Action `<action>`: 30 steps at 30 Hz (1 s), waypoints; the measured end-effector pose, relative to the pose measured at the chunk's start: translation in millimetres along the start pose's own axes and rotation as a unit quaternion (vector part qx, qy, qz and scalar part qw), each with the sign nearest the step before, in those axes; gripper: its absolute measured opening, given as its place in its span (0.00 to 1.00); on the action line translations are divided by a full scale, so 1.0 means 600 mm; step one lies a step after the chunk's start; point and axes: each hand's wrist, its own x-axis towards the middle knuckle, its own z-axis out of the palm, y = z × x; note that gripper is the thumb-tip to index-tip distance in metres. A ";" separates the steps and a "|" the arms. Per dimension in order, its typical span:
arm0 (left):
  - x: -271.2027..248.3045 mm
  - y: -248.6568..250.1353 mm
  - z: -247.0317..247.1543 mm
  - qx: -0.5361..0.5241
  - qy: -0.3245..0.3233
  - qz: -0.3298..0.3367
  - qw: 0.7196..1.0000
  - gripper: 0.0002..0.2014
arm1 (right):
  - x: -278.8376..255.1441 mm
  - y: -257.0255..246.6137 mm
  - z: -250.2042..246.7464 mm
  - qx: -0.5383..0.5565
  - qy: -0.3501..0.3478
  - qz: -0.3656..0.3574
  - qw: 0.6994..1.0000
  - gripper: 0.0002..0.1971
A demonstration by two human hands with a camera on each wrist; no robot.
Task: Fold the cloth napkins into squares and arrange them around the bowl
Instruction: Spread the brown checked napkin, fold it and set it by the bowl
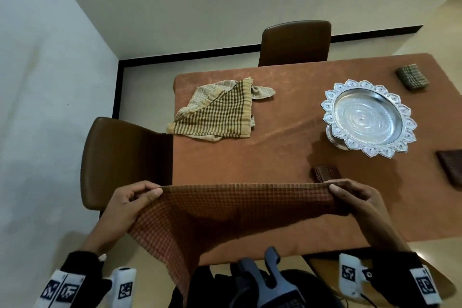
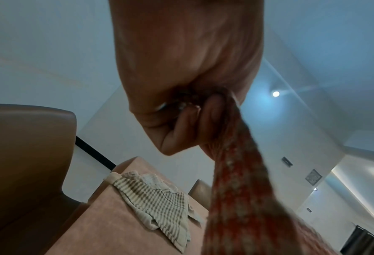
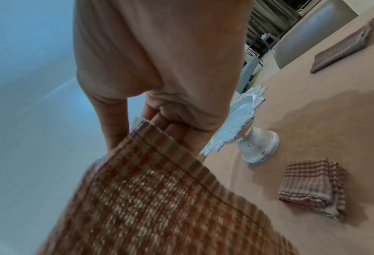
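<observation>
A red-orange checked napkin [image 1: 225, 210] hangs stretched in the air over the table's near edge. My left hand [image 1: 140, 195] pinches its top left corner [image 2: 216, 107]. My right hand [image 1: 350, 192] pinches its top right corner [image 3: 146, 127]. The silver pedestal bowl [image 1: 368, 117] with a petal rim stands on the table at the right [image 3: 240, 120]. Three folded napkins lie around it: a green one [image 1: 411, 79] behind, a dark red one [image 1: 452, 167] at the right edge, a small brown one [image 1: 325, 172] [image 3: 312, 186] in front, just beyond the held cloth.
Two unfolded beige and brown checked napkins [image 1: 220, 110] [image 2: 155, 198] lie heaped at the table's far left corner. The table [image 1: 275, 142] has an orange-brown cover. Brown chairs stand at its left side [image 1: 125, 157] and far side [image 1: 295, 42].
</observation>
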 end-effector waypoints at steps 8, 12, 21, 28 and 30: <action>0.163 -0.069 0.008 0.072 -0.056 -0.037 0.995 0.08 | 0.148 0.065 0.032 0.004 0.044 0.065 0.997 0.09; 0.280 -0.147 0.031 0.159 0.043 -0.066 0.984 0.07 | 0.277 0.139 0.069 -0.057 0.085 0.094 0.990 0.06; 0.191 -0.322 0.131 0.102 0.173 -0.251 0.947 0.23 | 0.195 0.277 0.088 -0.308 0.178 0.219 0.909 0.23; 0.103 -0.388 0.200 0.098 0.142 -0.320 0.932 0.15 | 0.120 0.360 0.078 -0.409 0.162 0.265 0.858 0.18; 0.096 -0.377 0.205 0.123 0.180 -0.314 0.924 0.11 | 0.113 0.360 0.074 -0.409 0.148 0.287 0.853 0.16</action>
